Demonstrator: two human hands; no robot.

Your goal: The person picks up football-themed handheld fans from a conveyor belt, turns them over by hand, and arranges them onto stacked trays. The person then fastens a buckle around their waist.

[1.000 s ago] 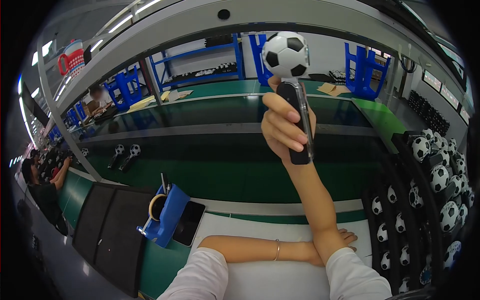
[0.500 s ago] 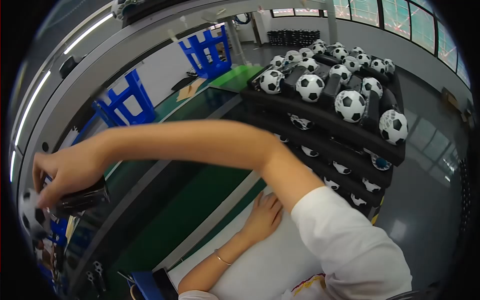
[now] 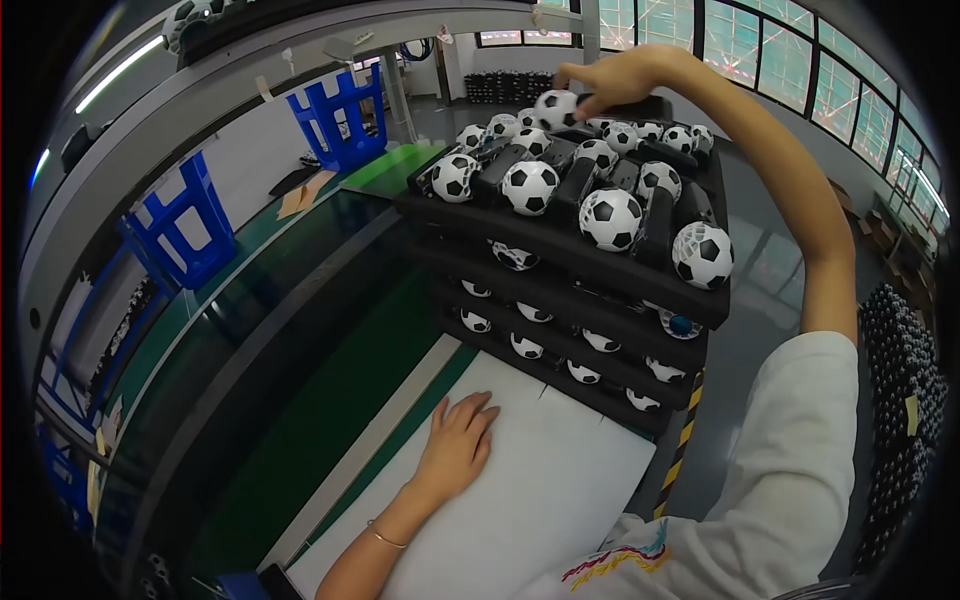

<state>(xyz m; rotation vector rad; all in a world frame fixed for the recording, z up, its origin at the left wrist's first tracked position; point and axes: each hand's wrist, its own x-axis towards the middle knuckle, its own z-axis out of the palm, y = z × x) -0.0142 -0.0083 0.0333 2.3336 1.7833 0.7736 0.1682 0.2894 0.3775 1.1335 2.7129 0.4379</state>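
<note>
My right hand [image 3: 628, 80] is closed on a soccer-ball item [image 3: 555, 110], a white-and-black ball with a black body that shows partly behind the hand. It holds this above the far side of the top black tray [image 3: 640, 265]. Rows of similar items lie on that tray, such as the soccer-ball item [image 3: 611, 219] near its front edge. My left hand [image 3: 457, 445] rests flat on a white board [image 3: 560, 450], fingers stretched out and nothing in them.
Under the top tray, several more black trays with soccer balls [image 3: 527, 345] are stacked. A dark green conveyor belt [image 3: 290, 430] runs along the left. Blue stools [image 3: 185, 235] stand beyond it. Yellow-black floor tape [image 3: 682, 445] borders the stack's right side.
My right hand has swung from the far left, across the belt, to above the tray stack, carrying the soccer-ball item. My left hand stays on the board. The view has shifted right.
</note>
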